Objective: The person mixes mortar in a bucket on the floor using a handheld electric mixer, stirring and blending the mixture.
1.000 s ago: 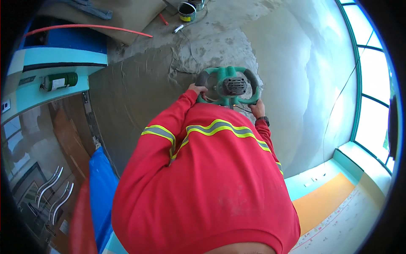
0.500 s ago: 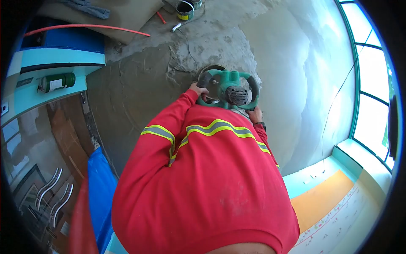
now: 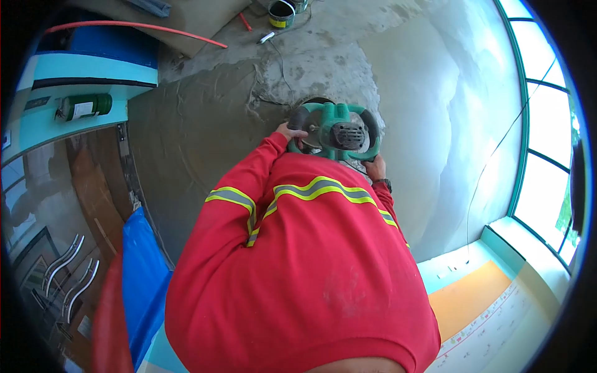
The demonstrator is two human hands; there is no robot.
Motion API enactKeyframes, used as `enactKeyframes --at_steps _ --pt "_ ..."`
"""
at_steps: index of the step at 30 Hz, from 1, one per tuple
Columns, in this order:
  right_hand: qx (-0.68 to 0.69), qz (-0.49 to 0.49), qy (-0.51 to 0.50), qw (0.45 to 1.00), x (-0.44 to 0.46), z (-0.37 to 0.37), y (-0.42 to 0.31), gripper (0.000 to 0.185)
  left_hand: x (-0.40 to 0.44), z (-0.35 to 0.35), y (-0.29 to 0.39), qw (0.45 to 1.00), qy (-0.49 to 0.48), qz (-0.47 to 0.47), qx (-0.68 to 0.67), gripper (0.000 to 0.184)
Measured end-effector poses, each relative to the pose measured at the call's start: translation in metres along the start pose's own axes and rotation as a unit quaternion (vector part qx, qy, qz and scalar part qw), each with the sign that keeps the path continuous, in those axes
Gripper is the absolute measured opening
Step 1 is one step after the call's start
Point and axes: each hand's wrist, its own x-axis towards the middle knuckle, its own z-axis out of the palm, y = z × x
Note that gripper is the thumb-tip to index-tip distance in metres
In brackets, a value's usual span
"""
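Note:
A green handheld electric mixer (image 3: 336,121) with a looped frame and dark grips is held upright in front of my chest. My left hand (image 3: 292,133) is closed around the left side of its frame. At the lower right of the frame, my right hand (image 3: 375,168) is closed on the handle, its fingers partly hidden. Behind and below the mixer shows the dark rim of a round container (image 3: 316,99); its contents and the mixer's lower end are mostly hidden by the tool and my body.
Wet grey screed (image 3: 199,124) covers the floor at left, with smoother coating (image 3: 410,112) at right. A cable (image 3: 283,71) runs to a white connector (image 3: 266,38) near a black bucket (image 3: 282,13). Left are a red hose (image 3: 137,31), green cylinder (image 3: 87,107) and blue sheet (image 3: 146,280). Windows (image 3: 544,118) line the right.
The view has shifted slightly, and the surroundings sit a little differently in it. The mixer tilts slightly differently; both hands keep their hold on its frame.

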Motion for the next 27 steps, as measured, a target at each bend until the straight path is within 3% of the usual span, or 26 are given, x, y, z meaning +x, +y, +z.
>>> enactKeyframes --at_steps 2,11,14,17,20,23,27 --pt "-0.002 0.005 -0.010 1.000 -0.002 0.007 0.010 0.029 -0.006 0.001 0.007 1.000 -0.026 0.000 -0.001 0.028" --pt "0.016 0.040 -0.017 0.999 -0.011 0.010 0.012 0.029 -0.002 0.003 0.017 0.964 -0.014 -0.088 -0.251 0.041" --pt "0.018 0.042 -0.012 0.999 -0.009 0.009 0.012 0.029 0.011 -0.005 0.010 0.966 -0.001 -0.086 -0.242 0.046" --pt "-0.005 0.036 0.005 0.999 -0.005 0.013 0.021 0.027 0.073 -0.051 -0.054 0.977 0.078 -0.055 -0.191 0.047" --pt "0.002 0.023 -0.001 1.000 -0.007 0.009 0.017 0.026 0.026 -0.029 -0.012 0.971 0.209 -0.112 0.021 0.043" --pt "0.003 0.023 -0.011 1.000 -0.012 0.007 0.012 0.027 0.030 -0.053 -0.043 0.959 0.224 -0.111 0.135 0.038" --pt "0.013 0.035 -0.008 0.999 -0.013 0.009 0.017 0.030 0.025 -0.074 -0.058 0.943 0.230 -0.144 0.193 0.030"
